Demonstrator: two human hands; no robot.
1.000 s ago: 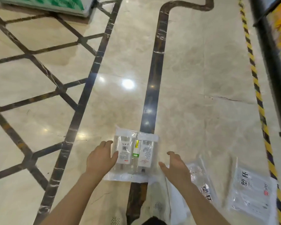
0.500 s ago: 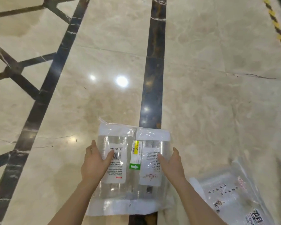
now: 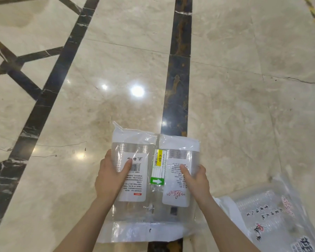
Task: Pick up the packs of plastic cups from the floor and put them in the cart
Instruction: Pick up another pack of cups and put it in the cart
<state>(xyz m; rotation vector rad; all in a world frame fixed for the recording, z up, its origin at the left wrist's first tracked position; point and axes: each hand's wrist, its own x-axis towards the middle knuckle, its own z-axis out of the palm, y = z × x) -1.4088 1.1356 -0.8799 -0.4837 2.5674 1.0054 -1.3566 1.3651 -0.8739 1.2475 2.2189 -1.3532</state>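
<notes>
Clear cup pack (image 3: 154, 180) — tag reads 4.50 — in both hands' grip.

Left hand (image 3: 111, 176): bare forearm reaching forward, fingers wrapped round the left edge of the clear plastic pack of cups (image 3: 153, 179), thumb on top.
Right hand (image 3: 195, 178): mirrors it, gripping the right edge.

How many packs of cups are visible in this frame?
2. One pack is gripped between both hands at centre; another pack lies on the floor at lower right, partly cut off. More may lie outside the view.
</notes>
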